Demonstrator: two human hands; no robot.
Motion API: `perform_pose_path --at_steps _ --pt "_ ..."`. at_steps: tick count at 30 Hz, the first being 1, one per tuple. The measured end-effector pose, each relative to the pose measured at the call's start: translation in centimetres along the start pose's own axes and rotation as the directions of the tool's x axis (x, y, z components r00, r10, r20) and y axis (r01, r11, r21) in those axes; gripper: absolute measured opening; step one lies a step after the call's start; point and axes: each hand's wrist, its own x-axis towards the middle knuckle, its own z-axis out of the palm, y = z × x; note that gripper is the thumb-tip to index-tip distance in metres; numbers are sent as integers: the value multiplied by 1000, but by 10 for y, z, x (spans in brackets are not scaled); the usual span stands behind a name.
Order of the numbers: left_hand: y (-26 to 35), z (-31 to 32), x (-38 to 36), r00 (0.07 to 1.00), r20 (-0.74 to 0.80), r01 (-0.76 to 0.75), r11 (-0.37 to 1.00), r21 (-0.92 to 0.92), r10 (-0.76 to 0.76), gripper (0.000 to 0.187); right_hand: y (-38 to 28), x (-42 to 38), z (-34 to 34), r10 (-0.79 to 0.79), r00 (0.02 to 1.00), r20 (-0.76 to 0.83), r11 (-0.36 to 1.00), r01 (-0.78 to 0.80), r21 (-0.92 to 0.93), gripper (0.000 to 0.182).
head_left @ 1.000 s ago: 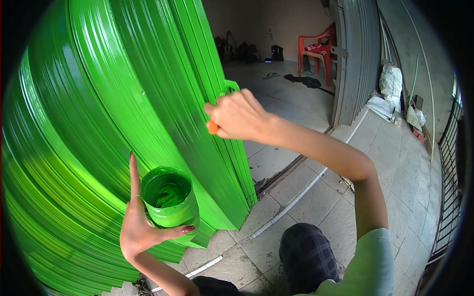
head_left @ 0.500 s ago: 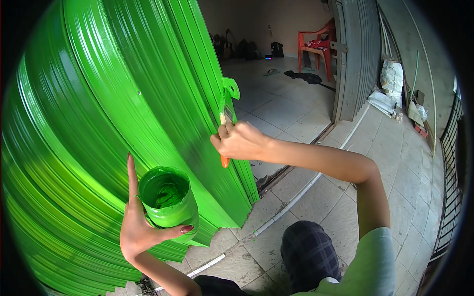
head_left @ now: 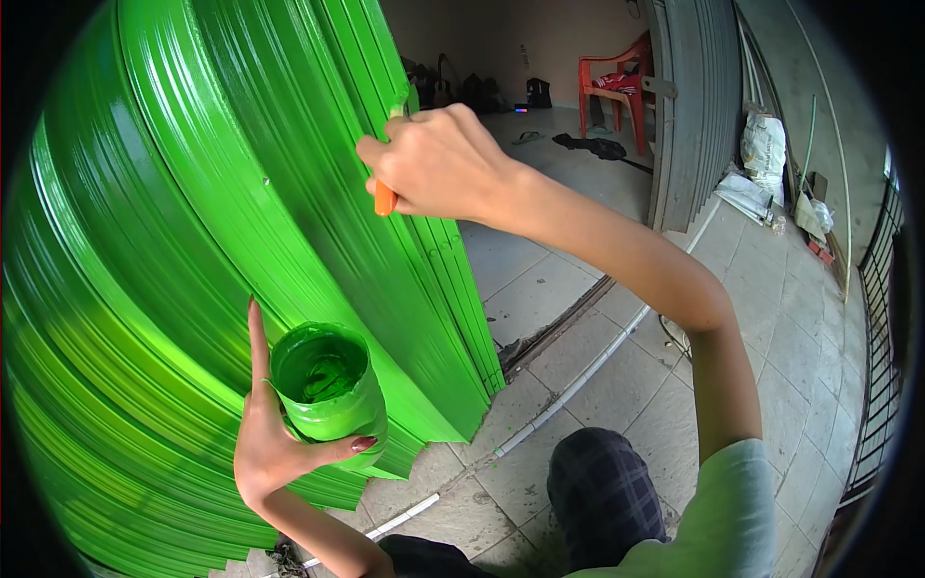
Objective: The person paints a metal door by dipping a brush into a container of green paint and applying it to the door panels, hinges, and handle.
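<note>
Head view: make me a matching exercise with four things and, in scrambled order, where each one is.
Things:
1. green-coated round container
2. orange-handled paintbrush
3. red plastic armchair
4. bulky white sack

Places:
A. inside the room
B. in the right hand
C. by the grey outside wall
D. in the left hand

Pairs: 1-D; 2-B; 3-A; 4-C

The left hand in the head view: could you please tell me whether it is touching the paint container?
Touching: the head view shows the left hand gripping the paint container, with the thumb lying across its near side.
</note>
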Motion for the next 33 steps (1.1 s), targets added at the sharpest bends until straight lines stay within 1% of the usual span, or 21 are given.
perform_pose_path --at_steps 2,3,4,6,8,10,11,12,15,17,18,19,22,25,26,29,31,33 --pt "-1 -1 0 1000 7 27 999 -27 -26 141 5 -2 -7 42 988 -148 993 -24 117 14" --pt "-1 -1 -1 1000 4 21 1000 -20 -21 140 10 -8 -9 109 968 -224 966 -50 254 8" --pt "-1 -2 0 1000 2 17 1000 -14 -17 140 14 -15 -11 236 927 -292 912 -106 397 6" --pt "-1 0 0 1000 -12 8 1000 -8 -8 141 20 -34 -18 485 796 -361 736 -150 660 4" --pt "-1 1 0 999 -38 -1 1000 -2 1 141 23 -64 -22 456 791 -408 824 -203 528 6" --pt "0 2 1 999 -51 17 1000 6 -16 141 6 -82 -26 233 886 -401 945 -109 308 9" --pt "0 3 2 998 -53 26 1000 9 -26 141 -8 -87 -27 103 946 -308 973 -32 229 11" --pt "1 4 3 998 -58 18 999 27 -16 141 -16 -89 -26 -22 980 -200 986 54 156 14" --pt "1 7 4 998 -58 5 998 66 -1 141 -25 -88 7 -159 986 -58 982 163 92 20" --pt "2 8 5 999 -53 11 998 69 -7 141 -24 -86 24 -206 978 34 978 205 37 23" --pt "6 6 4 999 -47 13 997 78 -9 141 -24 -77 22 -227 971 78 974 227 8 25" --pt "7 6 5 999 -39 19 996 83 -16 142 -21 -72 22 -247 966 72 967 241 80 24" --pt "4 5 7 1000 -20 17 996 85 -15 142 -22 -68 14 -192 971 139 981 195 -7 23" --pt "1 2 4 1000 -22 8 996 84 -6 142 -12 -70 2 -104 987 123 995 105 1 23" --pt "0 1 4 1000 -25 4 996 85 -2 142 -13 -72 -1 -101 989 110 995 101 5 22" --pt "2 0 0 998 -29 53 998 28 -52 143 -23 -82 -11 -94 993 77 996 93 7 21" --pt "3 0 -1 998 -30 55 998 36 -54 144 -30 -87 -17 -86 994 63 996 87 -11 20" --pt "3 0 1 998 -32 46 998 49 -44 143 -36 -85 -25 -105 993 45 994 105 18 21"
